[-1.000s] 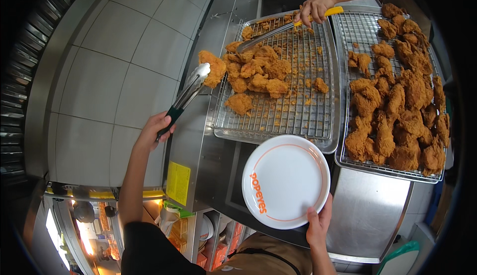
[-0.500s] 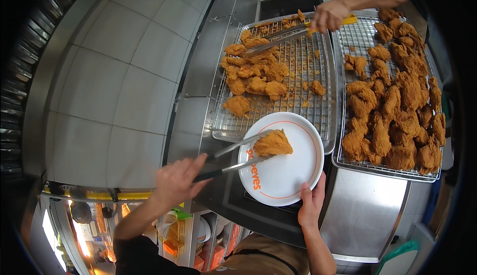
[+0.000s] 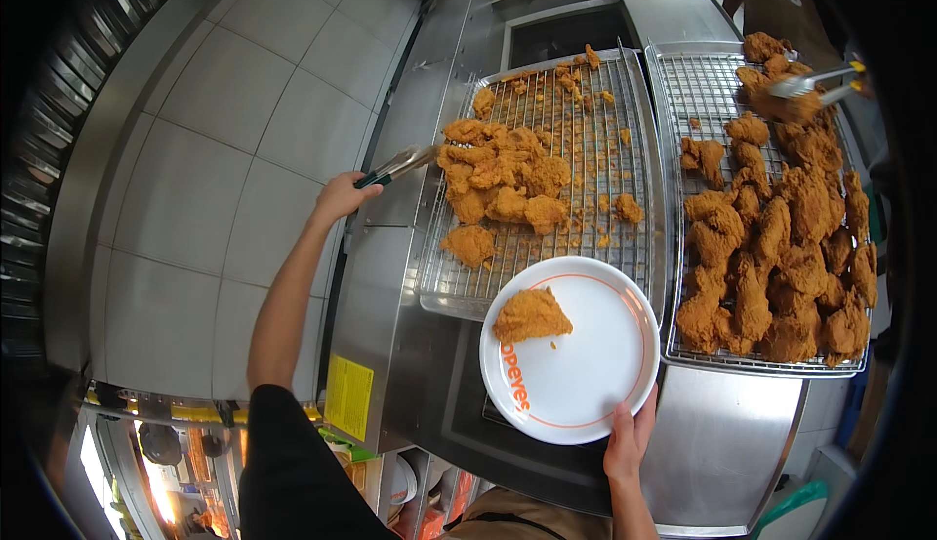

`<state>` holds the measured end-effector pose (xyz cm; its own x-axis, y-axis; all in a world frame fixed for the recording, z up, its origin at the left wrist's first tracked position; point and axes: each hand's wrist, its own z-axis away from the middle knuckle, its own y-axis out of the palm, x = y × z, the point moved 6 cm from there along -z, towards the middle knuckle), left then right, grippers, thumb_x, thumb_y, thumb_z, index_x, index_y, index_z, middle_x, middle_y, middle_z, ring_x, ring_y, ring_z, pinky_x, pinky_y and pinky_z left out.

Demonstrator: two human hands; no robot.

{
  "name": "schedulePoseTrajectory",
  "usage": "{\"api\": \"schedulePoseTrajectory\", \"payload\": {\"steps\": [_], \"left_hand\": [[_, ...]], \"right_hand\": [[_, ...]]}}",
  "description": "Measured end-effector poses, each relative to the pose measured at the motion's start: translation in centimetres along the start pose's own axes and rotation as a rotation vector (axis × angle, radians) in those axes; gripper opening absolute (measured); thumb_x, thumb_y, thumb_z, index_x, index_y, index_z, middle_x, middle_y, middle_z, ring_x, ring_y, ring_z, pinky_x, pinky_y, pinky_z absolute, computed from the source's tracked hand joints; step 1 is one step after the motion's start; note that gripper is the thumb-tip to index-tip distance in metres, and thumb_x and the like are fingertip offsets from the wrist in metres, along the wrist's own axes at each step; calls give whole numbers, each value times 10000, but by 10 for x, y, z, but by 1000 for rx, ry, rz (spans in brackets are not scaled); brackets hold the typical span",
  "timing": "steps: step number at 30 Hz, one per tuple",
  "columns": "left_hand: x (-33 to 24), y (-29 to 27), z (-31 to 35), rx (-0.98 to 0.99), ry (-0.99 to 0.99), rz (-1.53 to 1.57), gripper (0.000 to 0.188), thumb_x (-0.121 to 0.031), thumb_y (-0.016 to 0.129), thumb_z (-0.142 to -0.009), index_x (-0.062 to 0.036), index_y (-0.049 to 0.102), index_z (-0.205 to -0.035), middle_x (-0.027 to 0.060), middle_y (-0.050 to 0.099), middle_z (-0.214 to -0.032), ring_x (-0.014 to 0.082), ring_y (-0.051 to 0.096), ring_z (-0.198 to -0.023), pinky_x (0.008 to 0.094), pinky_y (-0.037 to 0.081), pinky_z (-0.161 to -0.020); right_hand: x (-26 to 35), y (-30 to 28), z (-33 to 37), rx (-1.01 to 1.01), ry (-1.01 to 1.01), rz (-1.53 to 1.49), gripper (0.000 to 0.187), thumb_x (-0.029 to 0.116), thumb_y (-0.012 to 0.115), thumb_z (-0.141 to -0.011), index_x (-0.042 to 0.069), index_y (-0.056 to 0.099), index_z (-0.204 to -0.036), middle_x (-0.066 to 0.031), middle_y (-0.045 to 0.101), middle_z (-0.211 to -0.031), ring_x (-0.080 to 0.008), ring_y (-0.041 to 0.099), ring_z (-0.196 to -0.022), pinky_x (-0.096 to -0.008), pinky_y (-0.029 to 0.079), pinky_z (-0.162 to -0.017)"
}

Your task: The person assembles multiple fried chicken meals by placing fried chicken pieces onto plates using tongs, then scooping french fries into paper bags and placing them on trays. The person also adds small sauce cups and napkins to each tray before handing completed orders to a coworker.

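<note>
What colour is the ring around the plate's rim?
Orange, on a white plate, seen best in the head view.

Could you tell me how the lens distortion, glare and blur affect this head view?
Head view: strong fisheye, so the wall tiles and the wire racks' edges bow toward a dark rim; soft glare lies on the steel counter; the tongs in the left hand look slightly motion-blurred; the white plate and its chicken piece are sharp.

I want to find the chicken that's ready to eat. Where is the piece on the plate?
In the head view, the golden fried chicken piece lies on the left part of the round white plate, just below the left wire rack tray.
</note>
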<state>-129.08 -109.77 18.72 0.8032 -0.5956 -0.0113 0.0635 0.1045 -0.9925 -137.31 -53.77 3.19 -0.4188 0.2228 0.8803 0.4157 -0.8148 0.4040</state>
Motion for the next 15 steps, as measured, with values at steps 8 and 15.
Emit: {"api": "schedulePoseTrajectory", "payload": {"steps": [8, 15], "left_hand": [[-3, 30, 18, 196, -100, 548, 396, -391, 715, -860, -75, 672, -1094, -47, 506, -649, 29, 394, -505, 211, 250, -417], [18, 5, 40, 110, -31, 426, 519, -431, 743, -805, -54, 675, -1154, 45, 655, -816, 144, 613, -735, 286, 460, -628]], "right_hand": [[-14, -3, 9, 17, 107, -60, 641, 192, 510, -933, -52, 256, -1469, -153, 415, -1402, -212, 410, -1274, -331, 309, -1073], [-17, -5, 2, 15, 90, 23, 673, 229, 538, -900, -63, 287, -1452, -163, 449, -1370, -224, 440, -1251, -343, 334, -1055]]}}
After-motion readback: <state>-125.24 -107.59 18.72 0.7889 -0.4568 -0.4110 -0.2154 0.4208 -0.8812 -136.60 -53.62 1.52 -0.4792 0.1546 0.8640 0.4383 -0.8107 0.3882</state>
